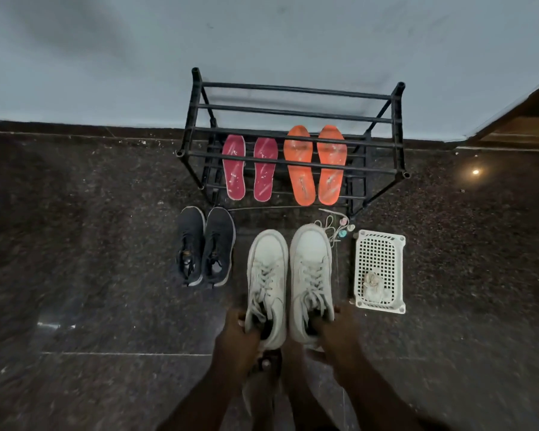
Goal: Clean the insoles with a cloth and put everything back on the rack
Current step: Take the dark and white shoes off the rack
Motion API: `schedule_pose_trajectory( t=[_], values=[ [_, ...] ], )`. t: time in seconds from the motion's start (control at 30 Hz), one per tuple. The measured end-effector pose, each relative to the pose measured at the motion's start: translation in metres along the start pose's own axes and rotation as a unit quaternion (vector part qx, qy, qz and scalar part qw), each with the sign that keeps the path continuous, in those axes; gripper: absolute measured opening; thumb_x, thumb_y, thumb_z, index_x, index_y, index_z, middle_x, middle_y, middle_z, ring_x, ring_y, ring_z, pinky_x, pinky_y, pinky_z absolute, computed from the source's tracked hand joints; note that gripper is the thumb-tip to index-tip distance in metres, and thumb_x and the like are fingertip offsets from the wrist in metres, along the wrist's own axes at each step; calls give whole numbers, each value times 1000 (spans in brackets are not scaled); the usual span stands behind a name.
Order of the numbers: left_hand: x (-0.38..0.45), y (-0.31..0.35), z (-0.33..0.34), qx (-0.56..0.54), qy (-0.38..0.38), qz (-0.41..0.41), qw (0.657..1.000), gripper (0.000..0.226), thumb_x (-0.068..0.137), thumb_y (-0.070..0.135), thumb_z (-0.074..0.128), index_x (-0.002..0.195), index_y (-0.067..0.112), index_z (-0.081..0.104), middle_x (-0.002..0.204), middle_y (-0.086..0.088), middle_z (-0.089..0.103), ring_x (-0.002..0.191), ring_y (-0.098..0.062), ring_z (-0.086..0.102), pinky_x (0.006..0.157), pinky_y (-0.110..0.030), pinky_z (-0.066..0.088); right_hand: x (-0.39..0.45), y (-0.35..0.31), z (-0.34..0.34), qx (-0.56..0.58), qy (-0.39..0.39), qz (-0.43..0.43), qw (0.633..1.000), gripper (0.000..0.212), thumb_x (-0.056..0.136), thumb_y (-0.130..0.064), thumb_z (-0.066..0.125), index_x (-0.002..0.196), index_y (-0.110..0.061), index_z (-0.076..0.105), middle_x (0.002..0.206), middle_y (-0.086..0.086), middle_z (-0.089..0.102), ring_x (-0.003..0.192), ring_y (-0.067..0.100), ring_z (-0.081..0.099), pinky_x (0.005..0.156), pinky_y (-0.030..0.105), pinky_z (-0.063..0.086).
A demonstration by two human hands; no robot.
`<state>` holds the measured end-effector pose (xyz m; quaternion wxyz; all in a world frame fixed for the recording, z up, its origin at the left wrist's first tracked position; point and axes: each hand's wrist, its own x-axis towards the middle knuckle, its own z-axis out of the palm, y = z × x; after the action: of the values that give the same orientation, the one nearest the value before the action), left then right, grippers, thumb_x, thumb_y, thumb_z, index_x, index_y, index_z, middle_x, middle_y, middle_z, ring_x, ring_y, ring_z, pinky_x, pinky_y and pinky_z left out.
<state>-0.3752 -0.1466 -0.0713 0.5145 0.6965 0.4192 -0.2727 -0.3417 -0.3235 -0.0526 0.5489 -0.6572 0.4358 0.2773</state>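
Two white sneakers sit side by side on the dark floor in front of me. My left hand (pixel 235 340) grips the heel of the left white sneaker (pixel 266 284). My right hand (pixel 336 335) grips the heel of the right white sneaker (pixel 311 275). On the lower shelf of the black metal rack (pixel 293 112) lie two dusty pink insoles (pixel 249 166) and two dusty orange insoles (pixel 315 164). A crumpled pale cloth (pixel 372 286) rests in a white plastic basket (pixel 380 244) to the right.
A pair of black sneakers (pixel 206 245) stands on the floor left of the white ones. A tangle of thin cord with small beads (pixel 336 227) lies by the rack's foot. A pale wall rises behind the rack, and a wooden door edge (pixel 523 119) shows at right.
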Motion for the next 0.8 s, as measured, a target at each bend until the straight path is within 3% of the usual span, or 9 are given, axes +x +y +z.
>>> schedule_pose_trajectory(
  t=[0.07,0.17,0.23,0.33,0.47,0.53,0.6,0.67,0.8],
  values=[
    [1,-21,4,-20,0,-20,1000,12,90,17,65,99,20,58,78,-7,69,56,-17,69,53,-38,59,6,25,2,-13,-5,3,1000,34,84,-24,74,104,-23,47,92,12,70,78,35,71,63,60,58],
    [13,-44,9,-30,-1,-21,999,14,91,21,67,97,17,55,76,-9,68,59,-20,70,55,-43,59,29,54,11,-18,-30,14,999,42,80,-33,76,111,-19,51,97,13,71,76,29,73,60,44,60],
    [32,-61,15,-45,-3,-28,999,16,90,26,65,98,16,55,76,-13,69,61,-31,70,51,-47,57,53,70,20,-15,-43,31,998,53,71,-44,80,111,-23,53,98,9,71,79,29,73,64,48,61],
    [65,-87,21,-21,-3,-52,998,13,93,20,58,99,9,56,74,-19,66,52,-28,63,42,-32,48,90,93,38,-1,-49,54,997,53,64,-46,80,105,-28,52,103,8,68,86,29,72,72,57,59],
    [138,-128,29,-30,-9,-84,996,43,69,44,62,93,8,59,77,-18,67,64,-35,69,59,-54,60,135,108,66,22,-65,69,995,38,79,-25,77,107,-24,51,101,12,68,83,32,71,74,56,59],
    [166,-121,31,-2,-1,-87,996,49,68,49,63,96,9,62,87,-18,70,72,-31,72,68,-47,63,159,108,80,24,-69,67,995,44,75,-27,78,109,-19,51,101,15,67,81,37,71,72,63,56],
    [195,-111,35,41,-21,-57,997,29,84,34,65,98,9,63,92,-17,71,70,-21,69,60,-32,59,187,103,94,35,-55,49,997,37,78,-20,75,106,-17,50,98,12,65,76,31,68,75,57,56],
    [228,-100,40,37,-13,-7,999,24,84,31,66,102,15,66,92,-10,72,74,-21,70,63,-37,60,219,94,109,45,-53,31,997,30,82,-14,72,104,-20,52,98,12,66,71,26,65,71,49,56],
    [330,-119,53,-6,-20,-6,1000,46,67,50,63,104,22,65,94,-8,73,84,-28,74,76,-53,61,281,77,136,30,-77,-11,997,25,88,-16,69,111,-16,60,98,15,67,67,20,64,59,36,55]
  ],
)
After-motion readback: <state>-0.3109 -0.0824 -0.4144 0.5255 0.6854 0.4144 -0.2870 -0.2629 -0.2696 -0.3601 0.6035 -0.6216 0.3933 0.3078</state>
